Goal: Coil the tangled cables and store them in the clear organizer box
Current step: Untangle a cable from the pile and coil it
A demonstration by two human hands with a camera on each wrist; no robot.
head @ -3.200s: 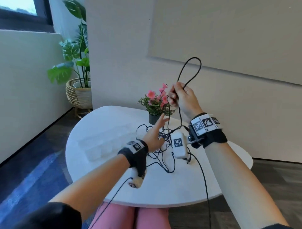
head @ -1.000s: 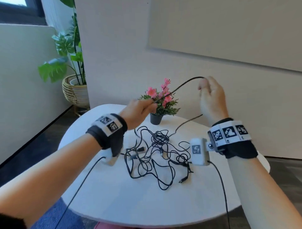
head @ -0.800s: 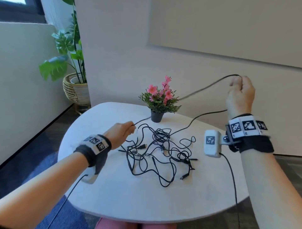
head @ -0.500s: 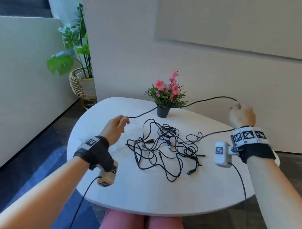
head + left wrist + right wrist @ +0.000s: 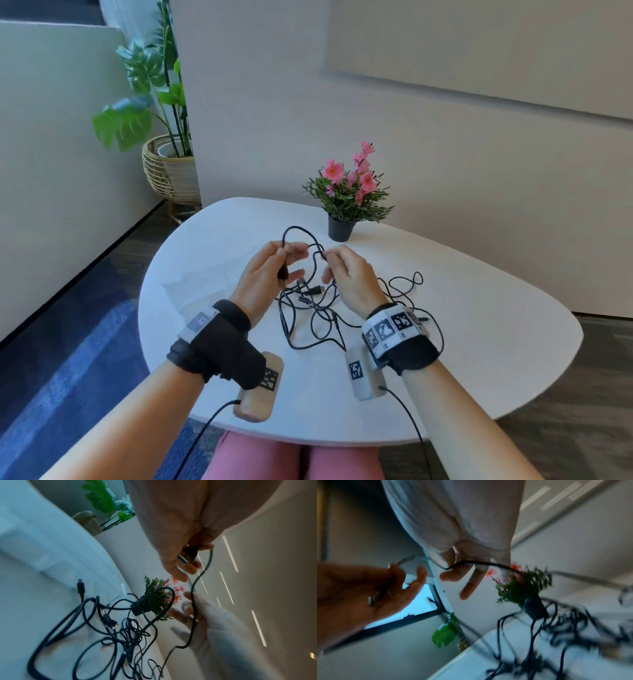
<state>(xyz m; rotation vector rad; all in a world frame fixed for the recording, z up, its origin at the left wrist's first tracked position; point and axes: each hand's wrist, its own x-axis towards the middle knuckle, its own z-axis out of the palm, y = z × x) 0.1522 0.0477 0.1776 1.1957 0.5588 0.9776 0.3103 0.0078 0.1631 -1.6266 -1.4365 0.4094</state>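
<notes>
Change: both hands are coming back together over the table (image 5: pixel 479 308) after being spread wide with one cable (image 5: pixel 301 236) stretched between them.
Cable: it is looping up between the hands, trailing down into the tangle (image 5: pixel 318 308).
Left hand (image 5: pixel 267 274): thumb and fingers are pinching the plug end (image 5: pixel 187 554).
Right hand (image 5: pixel 349 274): fingertips are pinching the cable further along.
Progress: first loop is only forming; the tangle is lying untouched beneath, just nearer than the flowerpot (image 5: pixel 340 228).
Box (image 5: pixel 205 291): it is sitting empty left of the hands.
</notes>
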